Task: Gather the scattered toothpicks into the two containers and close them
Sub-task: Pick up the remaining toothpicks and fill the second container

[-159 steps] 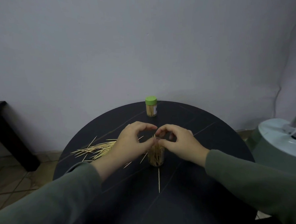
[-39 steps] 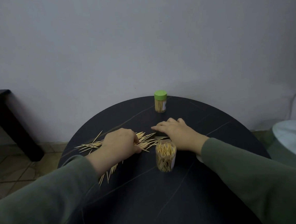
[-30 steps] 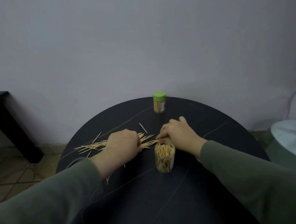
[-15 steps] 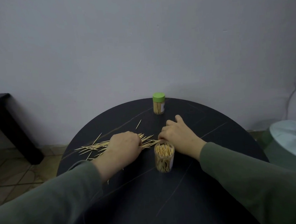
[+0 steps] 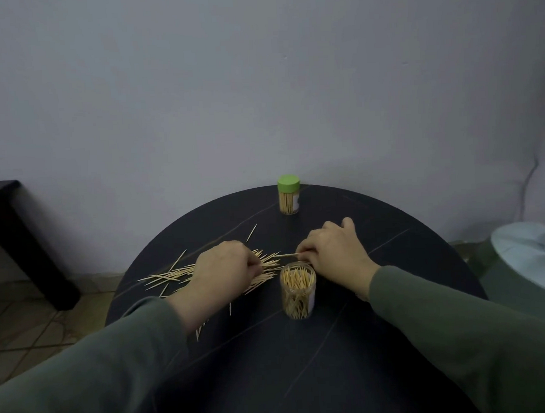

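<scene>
Clear plastic open jar (image 5: 298, 291) stands mid-table, close for dropping; we judge that is why. Just behind it our right hand (image 5: 334, 256) pinches a few toothpicks (image 5: 285, 255); our left hand (image 5: 225, 268) curls over the scattered pile (image 5: 170, 274) toward the left edge. Green-lidded jar (image 5: 289, 194) waits closed at the far edge.

A dim indoor view with soft, even, cool-grey light and no clear source. The pale plain wall (image 5: 258, 80) fades darker toward the corners. The round black surface (image 5: 304, 362) shows no glare and only faint shadows. Wide-angle distortion bends the edges. The olive-green sleeves (image 5: 85, 390) at the bottom look soft and slightly blurred.
</scene>
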Demonstrator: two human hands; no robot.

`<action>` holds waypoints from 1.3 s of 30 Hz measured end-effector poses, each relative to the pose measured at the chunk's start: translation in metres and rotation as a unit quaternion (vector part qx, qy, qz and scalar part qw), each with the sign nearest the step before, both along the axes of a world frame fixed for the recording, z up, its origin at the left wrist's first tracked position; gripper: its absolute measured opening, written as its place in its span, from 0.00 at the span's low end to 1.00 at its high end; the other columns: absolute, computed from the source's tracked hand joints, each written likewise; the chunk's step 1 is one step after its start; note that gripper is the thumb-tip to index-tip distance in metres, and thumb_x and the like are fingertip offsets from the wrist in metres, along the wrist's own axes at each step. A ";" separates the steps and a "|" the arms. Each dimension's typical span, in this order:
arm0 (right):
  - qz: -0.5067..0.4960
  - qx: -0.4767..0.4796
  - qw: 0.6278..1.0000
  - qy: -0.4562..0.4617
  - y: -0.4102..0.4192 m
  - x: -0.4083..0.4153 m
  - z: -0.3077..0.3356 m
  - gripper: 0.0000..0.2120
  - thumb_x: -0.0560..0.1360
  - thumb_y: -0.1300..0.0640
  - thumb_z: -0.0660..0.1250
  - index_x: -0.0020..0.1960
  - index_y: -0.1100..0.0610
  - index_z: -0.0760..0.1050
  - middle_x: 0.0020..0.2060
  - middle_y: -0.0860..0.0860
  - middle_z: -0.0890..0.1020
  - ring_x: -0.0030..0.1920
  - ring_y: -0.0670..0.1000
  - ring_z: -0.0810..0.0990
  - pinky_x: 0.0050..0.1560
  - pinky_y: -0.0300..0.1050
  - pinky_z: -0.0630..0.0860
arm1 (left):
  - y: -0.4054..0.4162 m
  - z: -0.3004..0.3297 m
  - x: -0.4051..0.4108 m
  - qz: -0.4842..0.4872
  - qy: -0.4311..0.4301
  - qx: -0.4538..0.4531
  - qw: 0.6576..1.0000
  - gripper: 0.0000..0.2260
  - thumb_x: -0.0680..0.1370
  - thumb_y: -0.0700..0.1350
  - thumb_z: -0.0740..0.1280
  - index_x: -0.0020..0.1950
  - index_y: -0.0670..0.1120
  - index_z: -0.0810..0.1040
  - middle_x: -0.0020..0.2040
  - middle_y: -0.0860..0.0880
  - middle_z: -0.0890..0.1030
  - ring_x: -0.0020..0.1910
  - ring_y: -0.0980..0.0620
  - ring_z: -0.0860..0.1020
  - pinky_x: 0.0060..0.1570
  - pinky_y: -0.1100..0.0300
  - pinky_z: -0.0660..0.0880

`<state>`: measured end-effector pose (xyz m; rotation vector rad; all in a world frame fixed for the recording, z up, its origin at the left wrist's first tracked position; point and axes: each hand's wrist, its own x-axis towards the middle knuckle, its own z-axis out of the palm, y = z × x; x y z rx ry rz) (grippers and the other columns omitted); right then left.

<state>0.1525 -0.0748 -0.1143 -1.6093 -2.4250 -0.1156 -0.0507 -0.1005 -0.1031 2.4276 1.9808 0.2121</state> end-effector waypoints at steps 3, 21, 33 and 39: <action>-0.010 -0.008 1.000 0.018 -0.004 0.004 0.002 0.10 0.79 0.47 0.63 0.56 0.43 0.81 0.52 0.42 0.82 0.55 0.48 0.72 0.59 0.51 0.60 | 0.000 0.000 0.000 0.007 -0.014 -0.002 1.000 0.10 0.77 0.57 0.67 0.55 0.57 0.83 0.55 0.56 0.78 0.53 0.55 0.77 0.47 0.58 0.76; 0.045 -0.167 0.788 0.591 -0.032 0.009 0.033 0.06 0.77 0.60 0.67 0.51 0.52 0.80 0.45 0.46 0.84 0.49 0.41 0.82 0.50 0.34 0.77 | -0.022 0.036 0.020 0.024 -0.550 -0.068 0.832 0.09 0.75 0.48 0.71 0.54 0.49 0.84 0.49 0.54 0.84 0.52 0.56 0.81 0.59 0.50 0.75; 0.078 -0.235 0.777 0.579 -0.051 0.008 0.013 0.07 0.76 0.63 0.68 0.52 0.56 0.81 0.47 0.50 0.85 0.49 0.44 0.83 0.49 0.33 0.77 | -0.041 0.020 0.041 0.014 -0.648 -0.158 0.745 0.08 0.77 0.46 0.68 0.54 0.48 0.84 0.49 0.56 0.85 0.45 0.67 0.79 0.43 0.65 0.69; 0.067 -0.250 0.822 0.507 -0.050 0.016 0.008 0.07 0.73 0.56 0.72 0.50 0.54 0.84 0.48 0.47 0.84 0.51 0.43 0.82 0.55 0.38 0.77 | -0.044 0.004 0.040 0.023 -0.652 -0.142 0.744 0.08 0.76 0.45 0.70 0.54 0.48 0.85 0.49 0.54 0.85 0.51 0.63 0.81 0.48 0.66 0.72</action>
